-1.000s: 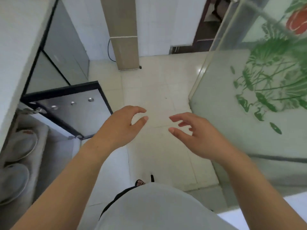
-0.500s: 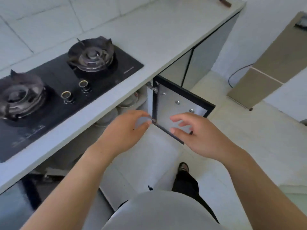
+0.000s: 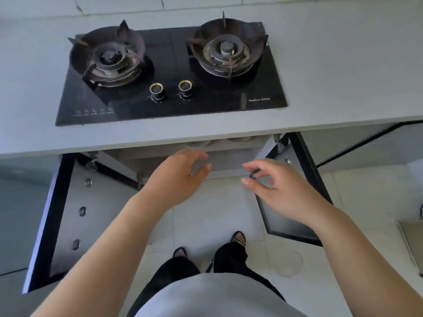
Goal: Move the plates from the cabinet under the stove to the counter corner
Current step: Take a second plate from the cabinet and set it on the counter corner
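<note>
Two bare hands hang empty in front of the open cabinet [image 3: 229, 154] under the gas stove [image 3: 171, 72]. The left hand [image 3: 180, 177] has its fingers and thumb loosely curved and apart, gripping nothing, with its fingertips just below the stove's knobs [image 3: 156, 90], near the cabinet mouth. The right hand [image 3: 279, 191] is the same, spread and relaxed with nothing pinched, and sits below the stove's right burner [image 3: 225, 50], a bit further back from the opening.

The plates [image 3: 238, 140] show only as pale blurred rims peeking out under the counter [image 3: 343, 76] lip, directly beneath the right burner. They are inside the cabinet, ahead of and beyond both hands. I cannot tell whether they lie flat or on edge.

Key relation: the rims lie between the two hands' lines of reach. The left fingertips are nearer the opening, so that hand likely leads and the reach goes forward and under the stove. The left door [image 3: 68, 213] and right door [image 3: 293, 202] swing wide of the stove on either side and block nothing. No plate is lifted yet, and the counter corner is not identifiable.
</note>
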Demonstrator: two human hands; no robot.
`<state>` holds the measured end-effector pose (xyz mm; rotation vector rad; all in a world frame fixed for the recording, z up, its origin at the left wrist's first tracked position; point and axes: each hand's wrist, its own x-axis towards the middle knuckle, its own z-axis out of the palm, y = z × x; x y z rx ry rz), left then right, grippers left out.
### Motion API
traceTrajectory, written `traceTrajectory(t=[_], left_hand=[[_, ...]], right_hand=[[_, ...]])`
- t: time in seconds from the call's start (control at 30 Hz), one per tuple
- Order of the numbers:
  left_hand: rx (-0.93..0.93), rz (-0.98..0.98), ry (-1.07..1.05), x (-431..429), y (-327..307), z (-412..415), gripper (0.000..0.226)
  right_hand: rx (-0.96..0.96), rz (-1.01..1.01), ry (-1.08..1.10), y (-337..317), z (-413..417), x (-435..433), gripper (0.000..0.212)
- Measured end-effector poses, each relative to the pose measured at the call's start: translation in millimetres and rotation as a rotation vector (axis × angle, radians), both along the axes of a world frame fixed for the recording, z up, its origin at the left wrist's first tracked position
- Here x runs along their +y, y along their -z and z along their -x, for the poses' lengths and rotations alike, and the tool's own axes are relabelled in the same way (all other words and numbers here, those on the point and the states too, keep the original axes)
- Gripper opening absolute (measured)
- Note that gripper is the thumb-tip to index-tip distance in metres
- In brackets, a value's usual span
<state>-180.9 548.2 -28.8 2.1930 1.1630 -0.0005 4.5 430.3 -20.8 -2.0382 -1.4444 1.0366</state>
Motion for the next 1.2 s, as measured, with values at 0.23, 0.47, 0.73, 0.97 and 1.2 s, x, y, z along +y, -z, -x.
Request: traceTrajectory(t=[0.23,0.47,0.73,0.97,1.2], left_hand=[[0.076,0.048,-0.155,10,39,10,0.038],[0.077,0.038,-0.194,44,106,24,0.039],[0.177,-0.096,-0.154,90,246,21,0.036],[0.160,-0.323,-0.109,153,378,13,0.048],[0.182,-0.430,-0.193,207,493,8,0.061]], right_hand=[[-0.030,0.044,-0.254,41,-3,58,0.036],[-0.049,0.034,-0.316,101,18,103,0.036],[-0.189,0.015,-0.381,243,22,154,0.041],[-0.380,-0.158,-0.313,382,3,209,0.040],[-0.455,-0.366,-0.216,493,-13,242,0.035]])
